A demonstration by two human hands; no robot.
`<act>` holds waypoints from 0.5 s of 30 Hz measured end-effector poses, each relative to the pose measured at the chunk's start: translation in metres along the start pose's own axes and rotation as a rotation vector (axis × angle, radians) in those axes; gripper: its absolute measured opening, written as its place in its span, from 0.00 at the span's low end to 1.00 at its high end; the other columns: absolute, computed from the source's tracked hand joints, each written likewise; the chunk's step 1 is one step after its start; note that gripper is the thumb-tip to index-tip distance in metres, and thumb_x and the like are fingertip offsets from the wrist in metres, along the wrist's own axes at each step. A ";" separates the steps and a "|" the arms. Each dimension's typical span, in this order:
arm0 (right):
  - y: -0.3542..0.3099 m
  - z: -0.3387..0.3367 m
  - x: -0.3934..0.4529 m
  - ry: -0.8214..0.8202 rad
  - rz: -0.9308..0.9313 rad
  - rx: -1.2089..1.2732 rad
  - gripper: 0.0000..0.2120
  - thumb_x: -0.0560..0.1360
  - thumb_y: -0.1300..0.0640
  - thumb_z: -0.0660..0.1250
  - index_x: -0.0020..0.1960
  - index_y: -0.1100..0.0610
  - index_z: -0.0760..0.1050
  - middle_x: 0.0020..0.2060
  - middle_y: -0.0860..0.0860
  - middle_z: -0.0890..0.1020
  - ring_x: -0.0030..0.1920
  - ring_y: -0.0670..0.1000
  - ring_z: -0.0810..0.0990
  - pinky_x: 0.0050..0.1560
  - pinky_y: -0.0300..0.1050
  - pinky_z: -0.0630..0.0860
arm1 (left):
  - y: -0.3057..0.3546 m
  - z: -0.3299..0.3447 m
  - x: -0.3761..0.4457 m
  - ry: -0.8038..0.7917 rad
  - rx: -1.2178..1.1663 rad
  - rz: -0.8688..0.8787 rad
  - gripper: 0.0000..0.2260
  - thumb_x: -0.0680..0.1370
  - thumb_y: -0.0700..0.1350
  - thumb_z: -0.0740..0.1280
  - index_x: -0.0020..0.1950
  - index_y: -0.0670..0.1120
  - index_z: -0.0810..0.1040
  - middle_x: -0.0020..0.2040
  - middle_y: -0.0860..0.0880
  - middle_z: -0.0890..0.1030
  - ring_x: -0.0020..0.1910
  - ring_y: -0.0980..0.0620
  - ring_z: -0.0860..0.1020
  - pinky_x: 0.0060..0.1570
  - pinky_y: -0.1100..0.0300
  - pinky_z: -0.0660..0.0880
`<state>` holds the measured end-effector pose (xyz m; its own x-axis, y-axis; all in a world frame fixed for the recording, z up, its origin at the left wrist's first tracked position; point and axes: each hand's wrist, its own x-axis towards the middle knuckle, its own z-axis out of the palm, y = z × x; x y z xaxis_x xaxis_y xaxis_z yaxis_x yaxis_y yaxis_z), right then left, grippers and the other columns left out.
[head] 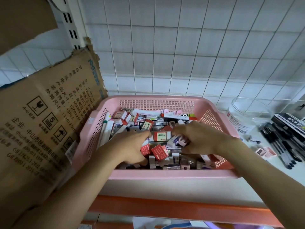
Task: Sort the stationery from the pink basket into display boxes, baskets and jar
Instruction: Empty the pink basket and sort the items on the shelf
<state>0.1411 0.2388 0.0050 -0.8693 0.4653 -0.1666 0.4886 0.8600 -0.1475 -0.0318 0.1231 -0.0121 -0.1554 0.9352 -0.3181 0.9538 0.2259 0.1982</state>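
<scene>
pink perforated plastic basket (pixel 156 103) set on the white table (pixel 280 171), heaped with small red-and-white boxed erasers, purple-and-white little boxes and white marker pens (pixel 175 115). both hands down in the heap. left hand (pixel 130 148) at the middle-left, fingers curled into the pile around small red boxes (pixel 159 152) — gripping at least one, exact count hard to tell. right hand (pixel 200 138) at the middle-right, fingers bent down and tucked among the purple-and-white boxes (pixel 179 141); cannot tell whether anything is actually held there. one red-and-white eraser box (pixel 160 136) lying on top between the two hands, touching the left fingertips. clear round plastic jar (pixel 247 113) standing empty-looking on the table just right of the basket, barcode label on its side. black gel pens (pixel 283 141) spread on the table further right, beside a black pen box (pixel 290 123). torn brown cardboard sheet (pixel 46 116) with printed text leaning against the basket's left side — white tiled wall (pixel 181 47) behind.
</scene>
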 end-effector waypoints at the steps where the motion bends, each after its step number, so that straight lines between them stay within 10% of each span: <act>1: 0.001 -0.003 -0.001 0.035 -0.005 -0.021 0.28 0.71 0.56 0.70 0.69 0.46 0.67 0.33 0.41 0.68 0.38 0.46 0.71 0.34 0.38 0.62 | 0.000 -0.001 0.000 0.043 -0.005 0.005 0.31 0.71 0.49 0.71 0.71 0.54 0.61 0.59 0.50 0.75 0.49 0.50 0.75 0.44 0.58 0.72; 8: 0.006 -0.003 -0.007 0.102 -0.004 -0.042 0.23 0.73 0.55 0.67 0.67 0.48 0.69 0.31 0.42 0.66 0.38 0.49 0.70 0.38 0.42 0.64 | -0.002 -0.007 -0.004 0.279 -0.148 -0.003 0.27 0.71 0.49 0.71 0.67 0.55 0.65 0.38 0.57 0.73 0.35 0.58 0.73 0.30 0.62 0.64; 15: 0.012 -0.002 -0.014 0.175 0.016 0.135 0.23 0.73 0.56 0.69 0.66 0.47 0.71 0.28 0.42 0.71 0.37 0.52 0.76 0.41 0.47 0.74 | -0.003 -0.002 -0.010 0.444 -0.262 -0.057 0.17 0.71 0.50 0.72 0.56 0.50 0.71 0.51 0.53 0.78 0.45 0.56 0.75 0.42 0.60 0.71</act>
<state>0.1589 0.2426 0.0071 -0.8554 0.5180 0.0000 0.4977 0.8219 -0.2769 -0.0336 0.1134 -0.0073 -0.3537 0.9321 0.0778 0.8529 0.2873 0.4360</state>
